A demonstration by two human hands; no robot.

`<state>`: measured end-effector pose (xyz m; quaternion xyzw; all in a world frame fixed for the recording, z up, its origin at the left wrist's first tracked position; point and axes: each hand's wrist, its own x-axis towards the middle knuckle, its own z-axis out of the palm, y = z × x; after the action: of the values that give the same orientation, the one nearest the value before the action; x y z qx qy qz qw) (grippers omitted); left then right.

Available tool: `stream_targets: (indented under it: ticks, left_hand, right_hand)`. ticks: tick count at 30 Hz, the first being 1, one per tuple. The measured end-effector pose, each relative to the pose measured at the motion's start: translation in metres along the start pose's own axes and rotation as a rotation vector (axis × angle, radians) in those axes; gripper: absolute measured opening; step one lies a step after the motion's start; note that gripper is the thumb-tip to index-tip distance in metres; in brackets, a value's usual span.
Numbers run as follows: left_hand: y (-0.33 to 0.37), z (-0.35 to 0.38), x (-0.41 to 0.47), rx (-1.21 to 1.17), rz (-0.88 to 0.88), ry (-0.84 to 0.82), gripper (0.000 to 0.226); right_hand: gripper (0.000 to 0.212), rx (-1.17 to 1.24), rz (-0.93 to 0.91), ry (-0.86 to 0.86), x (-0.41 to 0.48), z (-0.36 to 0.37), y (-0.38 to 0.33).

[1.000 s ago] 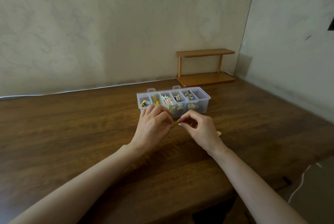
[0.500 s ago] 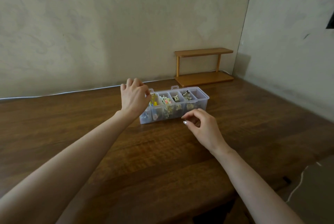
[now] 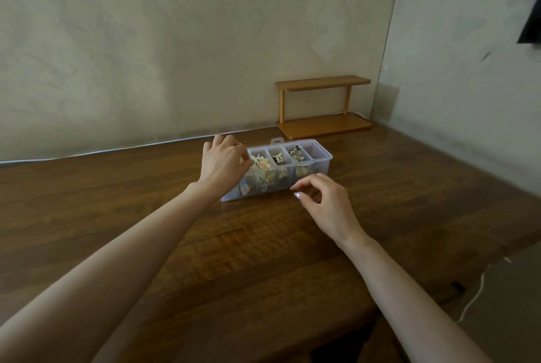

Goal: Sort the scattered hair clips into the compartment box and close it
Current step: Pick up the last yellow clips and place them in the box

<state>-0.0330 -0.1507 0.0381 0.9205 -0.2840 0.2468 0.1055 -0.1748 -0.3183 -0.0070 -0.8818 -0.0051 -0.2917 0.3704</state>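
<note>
left hand (image 3: pixel 224 163) sits over the 9 o'clock end of the box, fingers curled down into the end compartments. i cannot tell if it pinches a clip, the palm hides it. right hand (image 3: pixel 325 201) hovers just at 6 o'clock of the box, fingers loosely curled, thumb near index, nothing in it. clear plastic compartment box (image 3: pixel 278 184) rests on the dark brown wooden table (image 3: pixel 146 216), top open. small mixed-colour hair clips (image 3: pixel 260 163) fill several compartments; the 3 o'clock one looks near bare. i spot no loose clip outside the box, though the arms could hide one. my read: sorting nearly done, last drop maybe under way, closing the lid left. light wooden two-tier shelf (image 3: pixel 322 105) stands at 1 o'clock by the wall.
</note>
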Motion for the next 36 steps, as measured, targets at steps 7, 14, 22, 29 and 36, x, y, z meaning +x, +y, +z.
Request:
stream_targets:
  ticks: [7, 14, 22, 29, 36]
  left_hand:
    - [0.010, -0.015, -0.041, -0.179, 0.168, 0.153, 0.014]
    - [0.024, -0.011, -0.059, -0.270, 0.280, 0.101, 0.012]
    - [0.039, -0.001, -0.065, -0.327, 0.367, 0.015, 0.014]
    - [0.042, 0.011, -0.070, -0.378, 0.333, -0.087, 0.016]
    - [0.040, 0.012, -0.070, -0.556, 0.209, -0.095, 0.025]
  right_hand:
    - [0.027, -0.289, 0.153, -0.314, 0.008, -0.044, 0.010]
    - [0.027, -0.282, 0.260, -0.494, 0.000, -0.064, 0.024]
    - [0.017, -0.300, 0.287, -0.483, 0.006, -0.053, 0.021]
    - [0.015, -0.166, 0.253, -0.454, 0.018, -0.026, 0.007]
    - [0.005, 0.568, 0.269, -0.150, 0.016, -0.009, -0.004]
